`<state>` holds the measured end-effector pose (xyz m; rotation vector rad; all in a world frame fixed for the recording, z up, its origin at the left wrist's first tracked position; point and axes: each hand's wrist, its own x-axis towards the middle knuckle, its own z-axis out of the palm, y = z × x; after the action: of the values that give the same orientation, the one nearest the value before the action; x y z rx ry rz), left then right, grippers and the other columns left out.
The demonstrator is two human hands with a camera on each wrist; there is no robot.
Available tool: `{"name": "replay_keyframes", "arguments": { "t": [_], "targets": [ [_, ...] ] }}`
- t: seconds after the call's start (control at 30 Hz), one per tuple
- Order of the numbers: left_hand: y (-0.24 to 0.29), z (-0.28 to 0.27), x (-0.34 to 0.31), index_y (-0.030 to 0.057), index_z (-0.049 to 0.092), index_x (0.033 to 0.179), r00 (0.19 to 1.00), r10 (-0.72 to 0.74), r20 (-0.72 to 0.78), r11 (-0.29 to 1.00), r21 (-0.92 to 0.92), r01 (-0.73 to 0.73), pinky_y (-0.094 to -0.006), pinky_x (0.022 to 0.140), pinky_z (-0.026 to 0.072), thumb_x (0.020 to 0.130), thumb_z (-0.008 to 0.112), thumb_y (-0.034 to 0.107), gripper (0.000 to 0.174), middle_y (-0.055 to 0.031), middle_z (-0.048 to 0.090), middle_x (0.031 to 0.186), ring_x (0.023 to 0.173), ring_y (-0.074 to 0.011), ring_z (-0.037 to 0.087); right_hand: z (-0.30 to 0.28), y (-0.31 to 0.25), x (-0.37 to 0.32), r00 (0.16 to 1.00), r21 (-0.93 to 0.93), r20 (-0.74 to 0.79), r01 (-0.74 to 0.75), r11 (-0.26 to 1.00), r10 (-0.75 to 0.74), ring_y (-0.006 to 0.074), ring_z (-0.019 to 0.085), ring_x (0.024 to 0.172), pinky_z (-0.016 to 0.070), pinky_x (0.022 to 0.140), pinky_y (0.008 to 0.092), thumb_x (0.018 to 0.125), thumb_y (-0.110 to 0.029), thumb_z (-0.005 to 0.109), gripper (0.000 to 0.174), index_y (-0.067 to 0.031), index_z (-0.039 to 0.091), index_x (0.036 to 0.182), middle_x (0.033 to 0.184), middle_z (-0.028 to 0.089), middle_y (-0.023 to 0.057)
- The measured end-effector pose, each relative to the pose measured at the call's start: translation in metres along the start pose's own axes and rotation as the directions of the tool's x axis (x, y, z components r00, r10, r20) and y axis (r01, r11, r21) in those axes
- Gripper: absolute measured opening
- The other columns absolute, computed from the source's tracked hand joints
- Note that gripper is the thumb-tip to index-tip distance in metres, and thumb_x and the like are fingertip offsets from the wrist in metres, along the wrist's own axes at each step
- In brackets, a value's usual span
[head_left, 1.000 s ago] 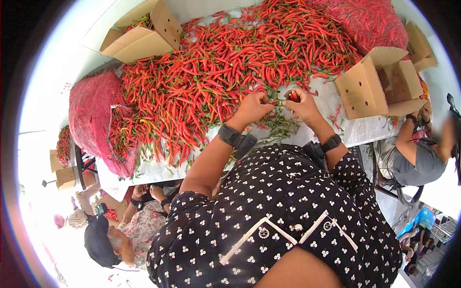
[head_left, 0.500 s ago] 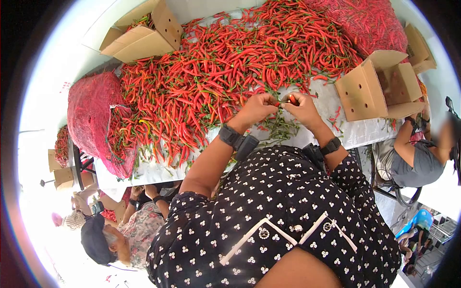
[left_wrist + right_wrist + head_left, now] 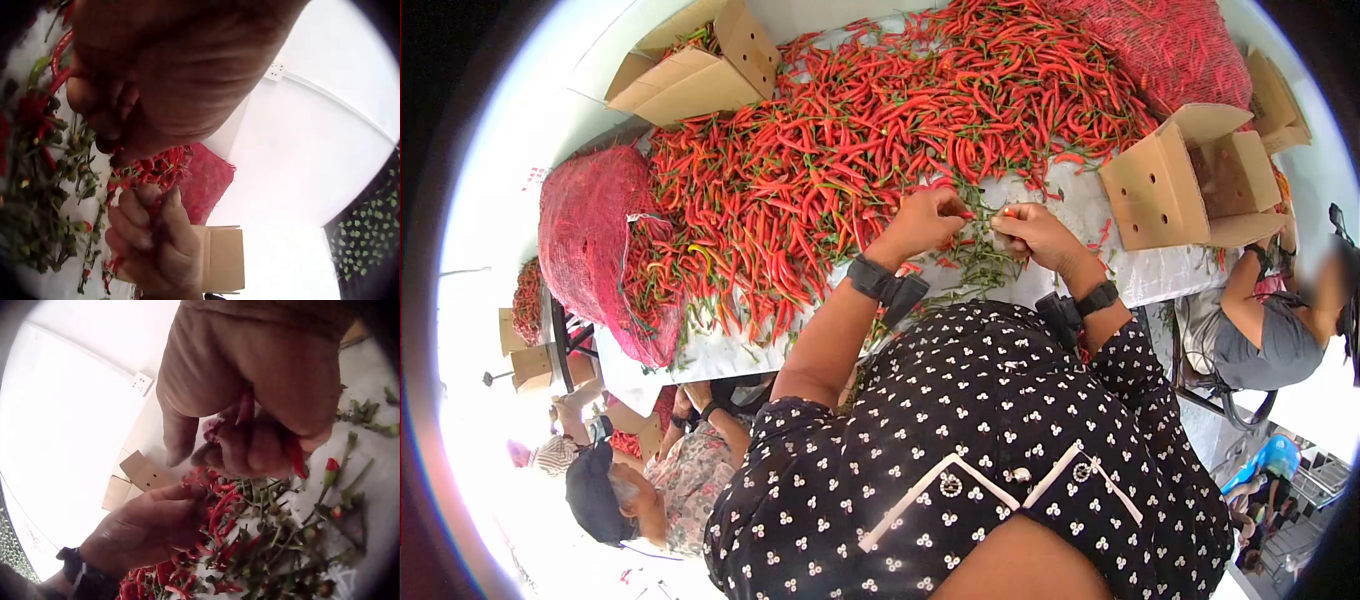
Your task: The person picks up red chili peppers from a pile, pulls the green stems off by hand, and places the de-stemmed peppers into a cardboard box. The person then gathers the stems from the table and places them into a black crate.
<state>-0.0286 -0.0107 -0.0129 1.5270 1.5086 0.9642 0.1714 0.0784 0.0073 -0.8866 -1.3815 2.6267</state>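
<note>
My left hand (image 3: 928,220) is over the near edge of the chili heap, thumb and fingers pinching a red chili (image 3: 967,214) whose tip shows at the fingertips. Just to its right is my right hand (image 3: 1040,236), its fingers curled round red chilies (image 3: 294,456) that poke out of the palm in the right wrist view. A small gap separates the two hands. Below them lies a pile of green chili stems (image 3: 980,262), some with red bits on them. The heap of red chilies (image 3: 880,130) spreads beyond both hands.
An open cardboard box (image 3: 1145,195) stands on the white-covered table (image 3: 1165,275) at right, another box (image 3: 695,85) at back left. Red mesh sacks of chilies bulge at left (image 3: 595,240) and back right (image 3: 1175,50). Other people sit at left (image 3: 690,480) and right (image 3: 1270,330).
Half a second ago the fingertips of both hands met over the stems; now they are apart, the right hand having turned and shifted slightly right. The left hand has barely moved.
</note>
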Motion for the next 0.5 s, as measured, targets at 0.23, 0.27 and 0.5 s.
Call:
{"name": "replay_keyframes", "arguments": {
  "t": [0.23, 0.27, 0.5],
  "targets": [
    [0.0, 0.025, -0.002, -0.0011, 0.057, 0.085, 0.975, -0.209, 0.071, 0.96, -0.176, 0.219, -0.0251, 0.058, 0.0448, 0.073, 0.066, 0.012, 0.02, -0.0049, 0.06, 0.071, 0.066, -0.0102, 0.056, 0.019, -0.002, 0.006, 0.915, -0.546, -0.287, 0.088, 0.833, -0.285, 0.0049, 0.045, 0.058, 0.0368, 0.05, 0.0219, 0.074, -0.02, 0.068, 0.024, -0.0007, 0.061, 0.088, 0.065, 0.051, -0.0034],
    [-0.004, 0.028, -0.001, -0.0005, 0.056, 0.085, 0.972, -0.217, 0.088, 0.961, -0.158, 0.229, -0.0237, 0.058, 0.0441, 0.074, 0.066, 0.012, 0.02, -0.0037, 0.059, 0.072, 0.065, -0.0084, 0.055, 0.016, 0.001, 0.009, 0.899, -0.632, -0.275, 0.098, 0.769, -0.34, 0.0053, 0.046, 0.06, 0.0382, 0.052, 0.0221, 0.074, -0.019, 0.067, 0.025, 0.0001, 0.062, 0.089, 0.066, 0.052, -0.0033],
    [0.011, -0.005, 0.009, 0.0011, 0.06, 0.09, 0.995, -0.007, -0.104, 0.963, 0.269, 0.035, -0.0366, 0.059, 0.0494, 0.074, 0.062, 0.02, 0.025, -0.0128, 0.063, 0.081, 0.071, -0.0257, 0.063, -0.01, 0.009, 0.011, 0.717, -0.583, -0.481, 0.17, 0.795, -0.505, 0.0051, 0.046, 0.058, 0.0379, 0.052, 0.0228, 0.075, -0.017, 0.066, 0.019, -0.0007, 0.062, 0.085, 0.066, 0.053, -0.0034]
  ]
}}
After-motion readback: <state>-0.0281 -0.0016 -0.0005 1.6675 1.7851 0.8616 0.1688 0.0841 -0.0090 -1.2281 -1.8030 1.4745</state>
